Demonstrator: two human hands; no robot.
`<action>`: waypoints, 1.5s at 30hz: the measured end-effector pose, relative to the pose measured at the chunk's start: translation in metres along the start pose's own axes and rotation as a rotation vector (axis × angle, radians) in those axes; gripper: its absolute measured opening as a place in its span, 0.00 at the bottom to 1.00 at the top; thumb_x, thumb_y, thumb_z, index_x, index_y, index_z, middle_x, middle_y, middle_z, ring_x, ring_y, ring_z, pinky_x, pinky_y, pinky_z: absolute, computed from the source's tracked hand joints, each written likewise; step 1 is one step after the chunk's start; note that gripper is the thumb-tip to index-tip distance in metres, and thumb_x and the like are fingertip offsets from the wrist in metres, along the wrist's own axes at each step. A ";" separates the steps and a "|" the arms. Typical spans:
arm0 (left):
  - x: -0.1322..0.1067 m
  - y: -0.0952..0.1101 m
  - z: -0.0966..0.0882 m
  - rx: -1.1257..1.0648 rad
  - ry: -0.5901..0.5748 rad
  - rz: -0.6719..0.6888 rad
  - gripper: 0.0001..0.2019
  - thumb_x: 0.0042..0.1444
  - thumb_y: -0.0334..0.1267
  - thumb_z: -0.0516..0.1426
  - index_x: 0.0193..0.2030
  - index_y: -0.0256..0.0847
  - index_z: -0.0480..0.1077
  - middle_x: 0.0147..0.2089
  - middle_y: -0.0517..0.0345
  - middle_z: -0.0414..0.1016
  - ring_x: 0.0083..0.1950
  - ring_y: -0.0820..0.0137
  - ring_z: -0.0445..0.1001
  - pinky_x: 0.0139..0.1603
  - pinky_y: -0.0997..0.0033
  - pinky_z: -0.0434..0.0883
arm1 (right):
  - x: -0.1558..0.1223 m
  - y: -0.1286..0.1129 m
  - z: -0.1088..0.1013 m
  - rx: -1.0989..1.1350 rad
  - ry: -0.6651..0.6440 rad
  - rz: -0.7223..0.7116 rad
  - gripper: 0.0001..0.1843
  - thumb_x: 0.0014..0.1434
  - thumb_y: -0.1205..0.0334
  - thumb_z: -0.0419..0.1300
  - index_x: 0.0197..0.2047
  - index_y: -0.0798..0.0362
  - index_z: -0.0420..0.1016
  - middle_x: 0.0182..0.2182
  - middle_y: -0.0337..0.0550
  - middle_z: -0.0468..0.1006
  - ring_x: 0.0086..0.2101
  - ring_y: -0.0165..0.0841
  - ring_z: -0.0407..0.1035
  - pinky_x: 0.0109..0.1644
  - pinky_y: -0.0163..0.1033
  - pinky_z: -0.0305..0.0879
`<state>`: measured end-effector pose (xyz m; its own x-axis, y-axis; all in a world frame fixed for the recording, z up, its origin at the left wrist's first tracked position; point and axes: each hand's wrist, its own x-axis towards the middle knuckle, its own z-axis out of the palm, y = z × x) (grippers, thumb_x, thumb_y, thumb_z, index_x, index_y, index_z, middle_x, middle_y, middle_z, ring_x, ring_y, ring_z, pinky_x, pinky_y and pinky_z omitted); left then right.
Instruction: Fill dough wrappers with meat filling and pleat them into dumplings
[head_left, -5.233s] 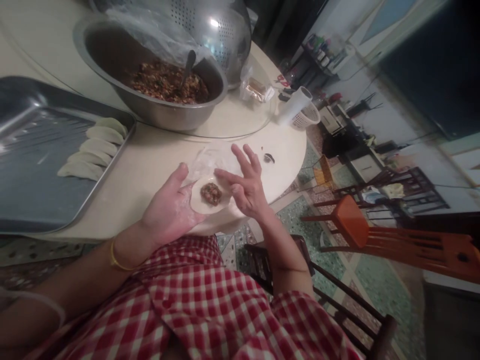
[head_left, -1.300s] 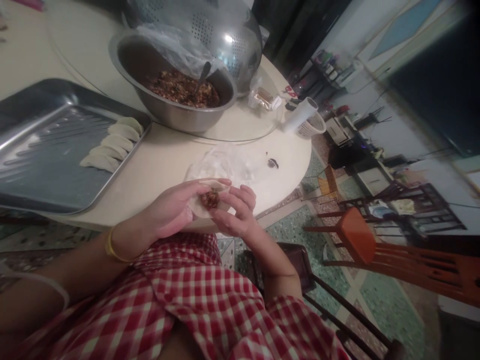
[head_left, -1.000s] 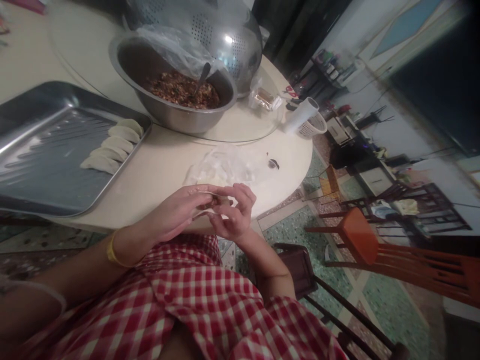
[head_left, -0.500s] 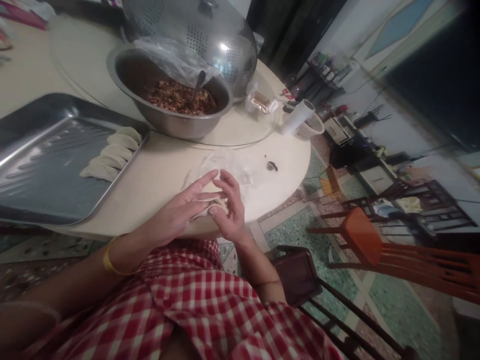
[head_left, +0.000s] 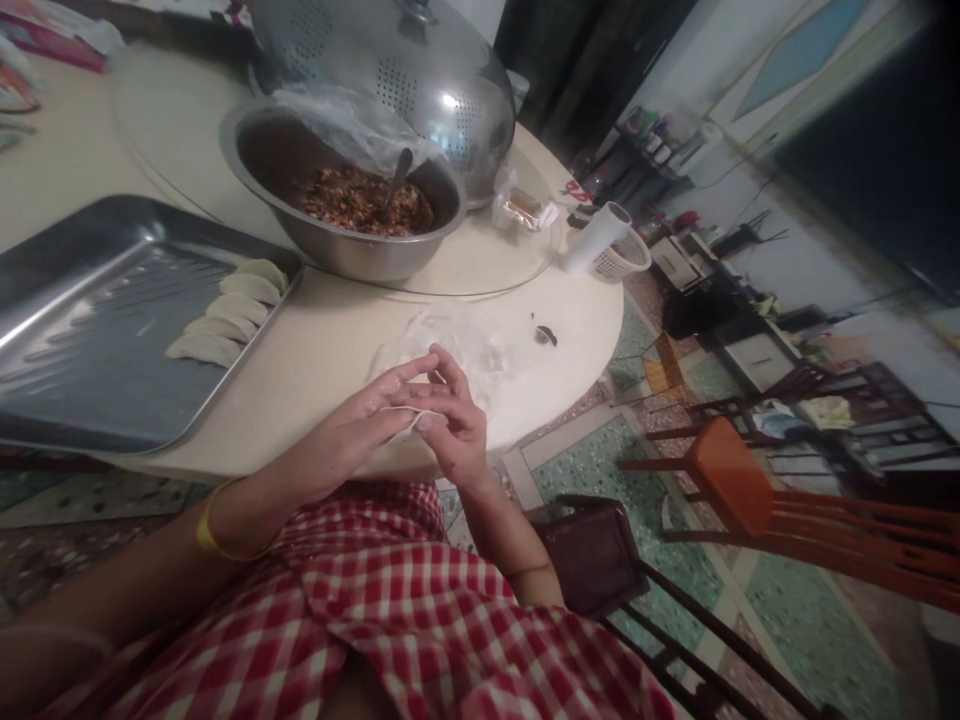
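Note:
Between my two hands, over the table's near edge, is a pale dumpling (head_left: 409, 418), folded and mostly hidden by my fingers. My left hand (head_left: 367, 420) holds it from the left, and my right hand (head_left: 454, 425) pinches its right end with thumb and fingers. Several finished dumplings (head_left: 220, 318) lie in a row along the right side of a steel tray (head_left: 90, 300). A steel bowl (head_left: 360, 255) behind holds brown minced filling (head_left: 360, 200) with a spoon (head_left: 400, 172) standing in it.
A clear plastic bag (head_left: 465, 350) lies flat beyond my hands. A perforated metal dome (head_left: 442, 90) stands behind the bowl. To the right are a wrapped packet (head_left: 525, 208), a white roll (head_left: 600, 235) and a basket (head_left: 626, 258). Chairs (head_left: 727, 475) stand right of the table.
My fingers have drawn closer together around the dumpling. Filling that showed in its opening is now covered, with the wrapper folded over. The view has shifted slightly.

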<state>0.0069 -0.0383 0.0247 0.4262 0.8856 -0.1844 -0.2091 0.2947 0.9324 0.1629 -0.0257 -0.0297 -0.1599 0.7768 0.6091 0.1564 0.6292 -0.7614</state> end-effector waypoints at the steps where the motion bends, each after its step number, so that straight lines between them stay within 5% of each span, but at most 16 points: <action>1: 0.000 0.000 -0.001 0.025 0.013 0.004 0.27 0.60 0.45 0.59 0.67 0.50 0.63 0.70 0.51 0.65 0.66 0.59 0.68 0.64 0.64 0.67 | -0.001 0.000 0.002 0.065 0.016 0.002 0.07 0.61 0.58 0.64 0.43 0.45 0.80 0.67 0.44 0.65 0.63 0.38 0.65 0.62 0.52 0.71; 4: 0.002 0.000 -0.005 0.120 0.043 0.017 0.26 0.58 0.47 0.60 0.63 0.46 0.67 0.69 0.51 0.65 0.66 0.59 0.67 0.63 0.65 0.67 | -0.002 -0.004 0.007 0.208 0.069 0.033 0.08 0.62 0.59 0.63 0.44 0.45 0.80 0.65 0.44 0.68 0.62 0.39 0.67 0.62 0.53 0.72; 9: 0.002 0.008 -0.015 0.248 0.036 0.075 0.23 0.53 0.49 0.63 0.55 0.44 0.72 0.57 0.50 0.76 0.56 0.59 0.74 0.57 0.64 0.71 | -0.001 -0.014 0.013 0.144 0.168 0.107 0.08 0.62 0.56 0.62 0.42 0.48 0.80 0.55 0.47 0.79 0.54 0.37 0.76 0.56 0.49 0.76; 17: -0.005 0.012 -0.030 0.488 0.222 0.187 0.11 0.55 0.47 0.60 0.37 0.43 0.76 0.37 0.56 0.79 0.38 0.66 0.74 0.44 0.68 0.70 | 0.004 -0.027 0.018 0.063 0.270 0.131 0.08 0.63 0.56 0.60 0.41 0.49 0.78 0.40 0.44 0.84 0.42 0.32 0.79 0.48 0.42 0.79; 29: -0.007 0.011 -0.035 0.667 0.182 0.430 0.06 0.60 0.42 0.57 0.36 0.45 0.74 0.37 0.58 0.75 0.40 0.68 0.72 0.46 0.72 0.67 | 0.008 -0.027 0.023 -0.092 0.186 0.021 0.08 0.65 0.62 0.58 0.43 0.47 0.78 0.41 0.44 0.81 0.43 0.32 0.77 0.46 0.42 0.78; 39: -0.011 0.016 -0.031 0.754 0.291 0.325 0.08 0.57 0.45 0.58 0.36 0.45 0.72 0.33 0.60 0.75 0.34 0.69 0.70 0.42 0.72 0.68 | 0.012 -0.029 0.024 -0.112 0.121 0.036 0.08 0.65 0.58 0.56 0.42 0.46 0.77 0.41 0.43 0.80 0.43 0.33 0.76 0.44 0.43 0.78; 45: -0.010 0.016 -0.030 0.763 0.292 0.383 0.06 0.57 0.42 0.58 0.34 0.44 0.72 0.33 0.61 0.74 0.34 0.70 0.70 0.41 0.73 0.68 | 0.015 -0.032 0.023 -0.068 0.096 0.030 0.08 0.66 0.58 0.56 0.41 0.49 0.76 0.41 0.44 0.80 0.43 0.32 0.76 0.47 0.42 0.78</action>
<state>-0.0272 -0.0313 0.0322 0.1851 0.9607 0.2069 0.3944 -0.2654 0.8798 0.1328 -0.0354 -0.0013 -0.0606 0.7923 0.6071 0.2262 0.6033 -0.7648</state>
